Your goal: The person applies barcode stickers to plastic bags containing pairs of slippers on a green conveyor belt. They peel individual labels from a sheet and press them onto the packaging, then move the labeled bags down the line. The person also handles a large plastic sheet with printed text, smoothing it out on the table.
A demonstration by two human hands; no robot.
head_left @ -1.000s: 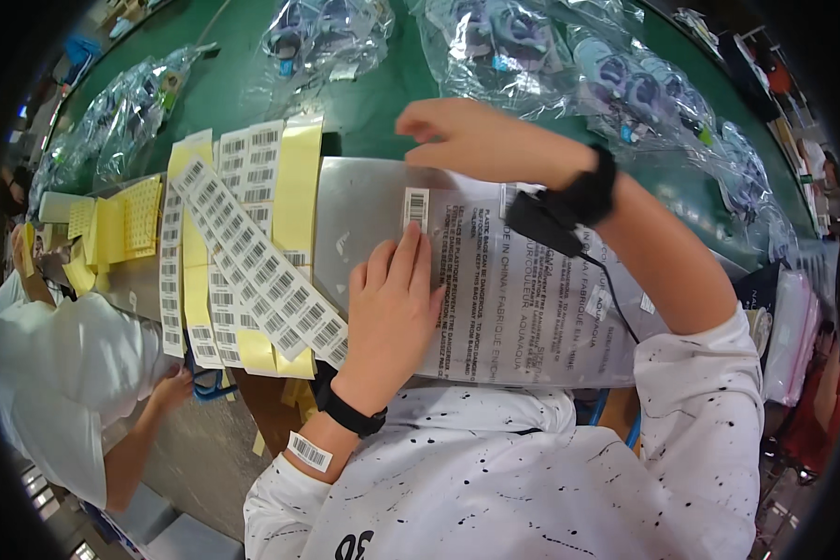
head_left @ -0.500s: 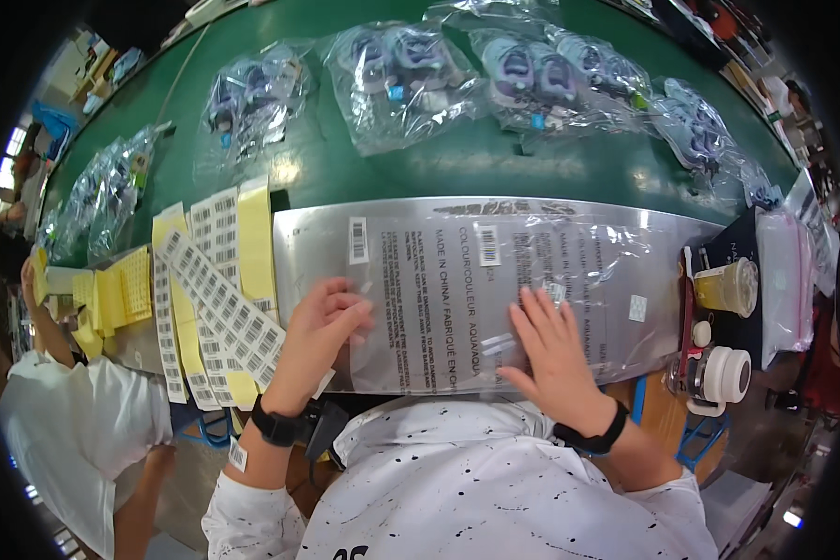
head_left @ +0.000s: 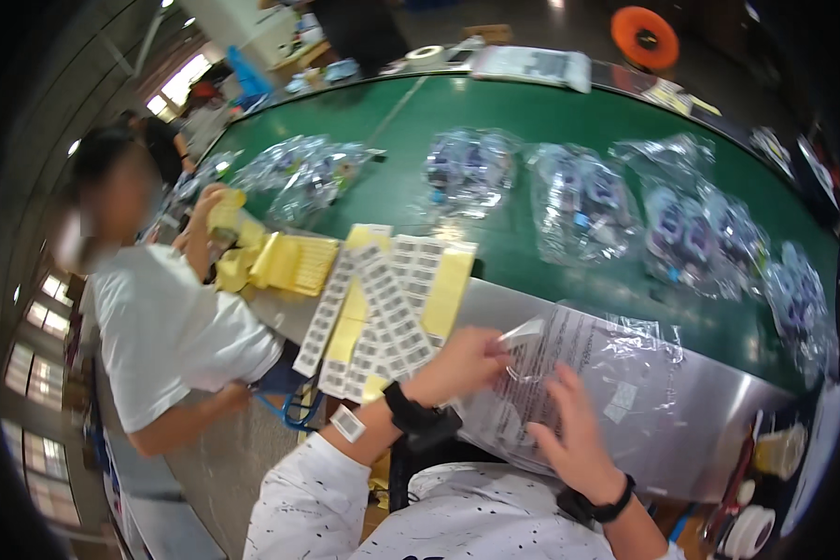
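Observation:
A clear printed plastic bag [head_left: 583,369] lies flat on the metal plate in front of me. My left hand [head_left: 465,360] is closed at its left edge, fingertips pinching the film, which curls up there. My right hand [head_left: 574,437] rests over the lower part of the bag with fingers spread, holding nothing. White barcode labels are on the bag. To the left of my left hand lie overlapping sheets of barcode stickers [head_left: 394,303] with yellow backing showing.
Bagged pairs of light-coloured shoes [head_left: 583,201] stand in a row across the green table [head_left: 495,103]. At left, a co-worker in a white shirt [head_left: 173,327] handles yellow sheets [head_left: 289,263]. A cup [head_left: 779,452] and a white-lidded bottle [head_left: 749,532] are at right.
The view has swung to the left, bringing the co-worker further in. My left hand has closed on the bag's left edge and raised it; my right hand stays over the bag.

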